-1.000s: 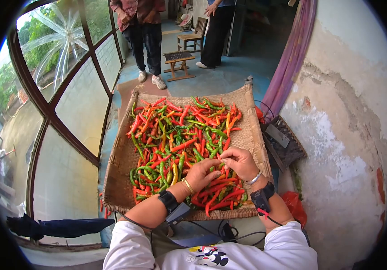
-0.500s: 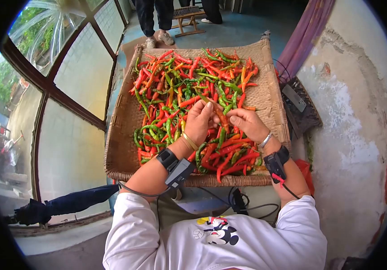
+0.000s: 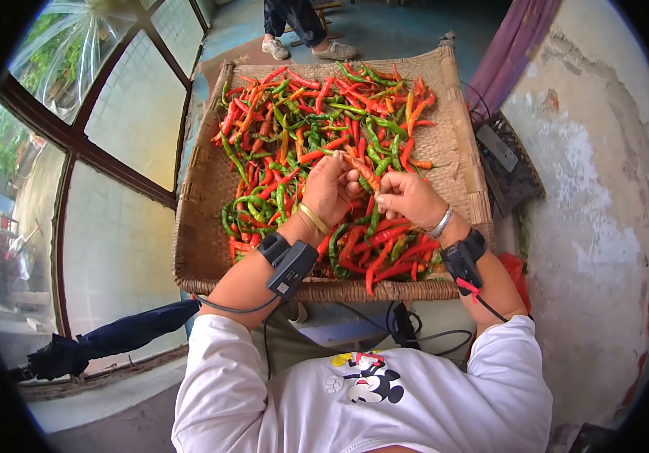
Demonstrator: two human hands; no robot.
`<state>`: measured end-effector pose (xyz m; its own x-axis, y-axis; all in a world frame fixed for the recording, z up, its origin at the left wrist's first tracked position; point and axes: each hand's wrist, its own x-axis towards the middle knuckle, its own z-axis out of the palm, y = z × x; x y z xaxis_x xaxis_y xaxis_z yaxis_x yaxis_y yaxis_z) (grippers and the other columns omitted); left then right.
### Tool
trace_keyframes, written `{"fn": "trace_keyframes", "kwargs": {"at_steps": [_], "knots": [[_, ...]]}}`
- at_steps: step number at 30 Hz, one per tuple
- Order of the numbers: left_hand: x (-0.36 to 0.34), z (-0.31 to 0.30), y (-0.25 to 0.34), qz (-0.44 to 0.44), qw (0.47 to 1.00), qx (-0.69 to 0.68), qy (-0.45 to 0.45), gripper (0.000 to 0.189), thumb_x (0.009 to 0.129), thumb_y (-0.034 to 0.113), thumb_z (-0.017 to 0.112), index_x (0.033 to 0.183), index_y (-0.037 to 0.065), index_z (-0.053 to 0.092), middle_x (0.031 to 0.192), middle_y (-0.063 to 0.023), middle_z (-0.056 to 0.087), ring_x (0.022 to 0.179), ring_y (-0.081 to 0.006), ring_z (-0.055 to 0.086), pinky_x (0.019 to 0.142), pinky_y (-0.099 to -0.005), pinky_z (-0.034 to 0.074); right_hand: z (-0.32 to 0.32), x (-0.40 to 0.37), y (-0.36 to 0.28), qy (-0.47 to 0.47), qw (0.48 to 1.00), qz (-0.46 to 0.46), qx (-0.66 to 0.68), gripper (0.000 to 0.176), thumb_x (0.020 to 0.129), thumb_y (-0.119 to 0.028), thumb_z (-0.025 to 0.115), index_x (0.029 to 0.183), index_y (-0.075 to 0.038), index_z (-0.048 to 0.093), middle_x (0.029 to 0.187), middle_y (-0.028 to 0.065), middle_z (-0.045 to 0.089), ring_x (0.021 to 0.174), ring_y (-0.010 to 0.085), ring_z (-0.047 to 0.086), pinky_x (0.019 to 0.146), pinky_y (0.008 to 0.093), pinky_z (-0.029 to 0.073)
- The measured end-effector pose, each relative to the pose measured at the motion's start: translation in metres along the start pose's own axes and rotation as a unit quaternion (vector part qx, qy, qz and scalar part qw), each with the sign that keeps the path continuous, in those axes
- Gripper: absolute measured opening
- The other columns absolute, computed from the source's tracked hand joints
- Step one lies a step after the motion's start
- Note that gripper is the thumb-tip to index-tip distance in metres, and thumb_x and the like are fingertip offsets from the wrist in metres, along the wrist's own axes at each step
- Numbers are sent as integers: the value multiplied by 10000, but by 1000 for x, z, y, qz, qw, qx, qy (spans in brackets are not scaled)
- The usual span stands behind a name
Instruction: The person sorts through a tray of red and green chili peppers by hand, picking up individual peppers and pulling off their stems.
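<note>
My left hand (image 3: pixel 330 187) is closed around the upper end of an orange-red chili pepper (image 3: pixel 362 169). The fingers of my right hand (image 3: pixel 410 202) pinch together at its lower end, so the pepper slants between both hands. Under and around them, red, green and orange chili peppers (image 3: pixel 264 198) lie heaped in a large woven tray (image 3: pixel 456 162). What is directly below my palms is hidden. Each wrist carries a bracelet and a strapped-on black device with a cable.
A window frame (image 3: pixel 75 143) stands at the left, above a folded dark umbrella (image 3: pixel 132 332). A rough wall (image 3: pixel 589 219) and a dark crate (image 3: pixel 524 166) holding a phone-like object are at the right. Another person's legs (image 3: pixel 294 21) show beyond the tray.
The pepper has tilted a little between my hands, and my right fingers have closed in at its lower end. The other person's feet have shifted apart, one further right.
</note>
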<state>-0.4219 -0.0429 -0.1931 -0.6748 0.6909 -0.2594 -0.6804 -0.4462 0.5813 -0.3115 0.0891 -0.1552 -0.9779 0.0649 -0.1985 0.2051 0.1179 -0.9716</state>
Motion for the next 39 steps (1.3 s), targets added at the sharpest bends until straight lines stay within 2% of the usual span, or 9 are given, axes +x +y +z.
{"fn": "trace_keyframes", "kwargs": {"at_steps": [7,10,12,14,21,26,34,37,39], "knots": [[-1,0,-1,-19,987,157,-8,287,898,302,401,1026,52,455,774,-26,567,571,-81,531,478,-197,435,-56,15,8,155,934,-144,288,113,832,-145,520,847,-35,543,687,33,571,573,66,528,485,192,427],[0,0,-4,-14,978,207,-18,259,889,280,434,1006,54,483,759,-24,571,563,-77,517,495,-195,416,-71,20,12,256,931,-67,251,220,833,-165,524,987,-9,536,695,34,565,610,72,545,486,195,435],[0,1,-3,5,957,288,-29,211,872,233,476,968,49,517,731,-14,567,560,-69,509,496,-191,418,-84,24,36,264,953,-18,149,299,808,-233,557,1017,-19,561,726,63,591,662,139,579,537,262,467],[-2,2,-5,7,952,305,-24,185,866,204,486,949,44,527,720,-8,563,557,-63,501,497,-187,417,-84,22,45,166,886,37,-432,303,776,-314,578,912,-46,612,797,94,614,736,212,592,624,340,476],[0,-4,-21,17,909,408,-84,150,856,165,507,932,41,543,708,13,567,559,-41,490,499,-166,402,-45,27,29,36,765,240,-597,496,723,-532,527,853,-67,640,851,113,629,836,253,592,745,371,446],[-2,-9,-25,57,857,498,-121,153,848,139,515,930,14,549,705,18,552,580,-40,502,506,-175,416,-58,32,52,52,845,175,-502,430,680,-453,604,564,-46,528,522,107,505,506,232,500,515,362,411],[-1,-11,-27,89,853,501,-120,208,811,96,561,999,11,539,775,-15,558,593,-69,522,533,-198,444,-52,3,15,172,915,33,-364,223,643,-250,620,585,-42,566,575,112,565,537,251,551,524,358,438],[-7,-6,-20,269,714,634,-125,304,744,99,603,1038,53,536,911,-85,564,637,-166,573,593,-280,468,-48,-7,0,88,976,-2,-201,208,713,-191,616,620,-10,572,550,49,561,523,120,538,496,274,429],[-14,3,-15,264,719,627,-138,323,726,104,615,1038,67,539,969,-103,539,670,-203,577,619,-303,469,-46,-8,-3,-17,999,17,-42,147,786,-148,575,718,-18,576,620,31,579,538,81,536,492,217,433]]}}
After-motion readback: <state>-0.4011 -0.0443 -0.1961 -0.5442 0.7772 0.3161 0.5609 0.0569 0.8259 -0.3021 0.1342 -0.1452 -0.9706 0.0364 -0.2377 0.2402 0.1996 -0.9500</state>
